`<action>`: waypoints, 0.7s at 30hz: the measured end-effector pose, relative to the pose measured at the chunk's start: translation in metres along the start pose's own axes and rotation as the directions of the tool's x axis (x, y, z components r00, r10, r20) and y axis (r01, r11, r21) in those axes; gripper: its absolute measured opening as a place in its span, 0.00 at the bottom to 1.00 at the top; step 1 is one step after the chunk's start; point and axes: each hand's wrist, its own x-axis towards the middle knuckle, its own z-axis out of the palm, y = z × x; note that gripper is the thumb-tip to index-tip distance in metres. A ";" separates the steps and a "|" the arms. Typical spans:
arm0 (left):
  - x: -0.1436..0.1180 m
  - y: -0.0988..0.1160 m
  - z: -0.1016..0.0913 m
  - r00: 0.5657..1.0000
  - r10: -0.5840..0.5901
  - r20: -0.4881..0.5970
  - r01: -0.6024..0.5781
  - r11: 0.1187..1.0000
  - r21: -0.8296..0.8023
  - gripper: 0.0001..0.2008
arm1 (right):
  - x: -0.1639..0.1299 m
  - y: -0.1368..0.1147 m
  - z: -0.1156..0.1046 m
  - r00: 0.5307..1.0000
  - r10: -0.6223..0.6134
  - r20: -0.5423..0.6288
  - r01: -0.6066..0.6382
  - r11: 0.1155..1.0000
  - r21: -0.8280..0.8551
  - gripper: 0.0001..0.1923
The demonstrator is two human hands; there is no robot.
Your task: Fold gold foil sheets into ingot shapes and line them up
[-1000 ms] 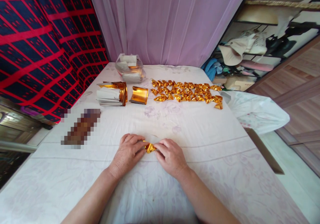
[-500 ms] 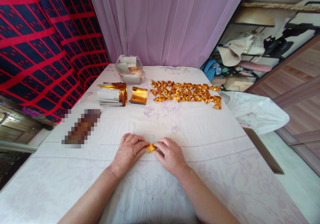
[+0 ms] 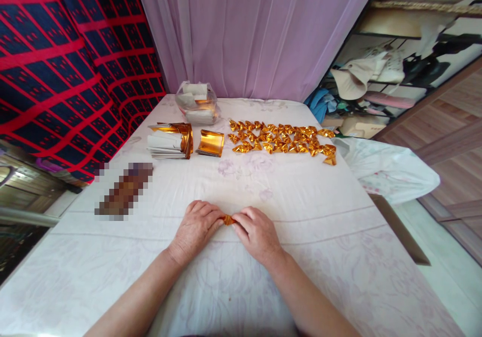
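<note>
Between my two hands is a small folded piece of gold foil paper (image 3: 228,220), just above or on the tablecloth. My left hand (image 3: 198,225) pinches its left end, and my right hand (image 3: 256,230) pinches its right end; the fingertips hide both ends. Beyond my hands lies a small stack of gold foil sheets (image 3: 211,143), slightly curled. To its left is a larger stack of folded foil paper (image 3: 169,143) with pale backs showing. Several finished gold foil folded pieces (image 3: 280,138) lie in rows at the back right.
A clear plastic bag (image 3: 196,103) of more paper stands at the back of the cloth-covered table (image 3: 181,184). A blurred-out brown object (image 3: 126,191) lies at the left. Beyond are a purple curtain (image 3: 241,35), a cluttered shelf (image 3: 376,83) and a white bag (image 3: 391,169) at right.
The gold foil piece shows less of its face between my fingers and looks narrower. Both hands keep their pinch at nearly the same spot. The view has shifted slightly.
</note>
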 end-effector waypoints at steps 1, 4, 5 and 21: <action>0.000 0.000 0.000 1.000 0.001 0.007 -0.001 1.000 -0.001 0.12 | 0.000 0.000 0.000 1.000 -0.001 0.001 0.001 1.000 0.000 0.05; 0.000 0.000 -0.003 0.999 0.020 0.042 -0.019 1.000 -0.010 0.12 | 0.000 0.000 0.000 1.000 -0.001 -0.005 0.001 1.000 0.008 0.06; 0.000 0.000 -0.003 0.998 0.028 0.054 -0.027 1.000 -0.012 0.12 | 0.000 0.001 0.000 1.000 -0.001 -0.008 0.001 1.000 0.010 0.06; 0.002 0.004 -0.001 0.999 0.025 0.036 -0.024 0.999 -0.021 0.09 | 0.000 0.001 -0.001 1.000 -0.017 -0.009 0.017 1.000 0.026 0.08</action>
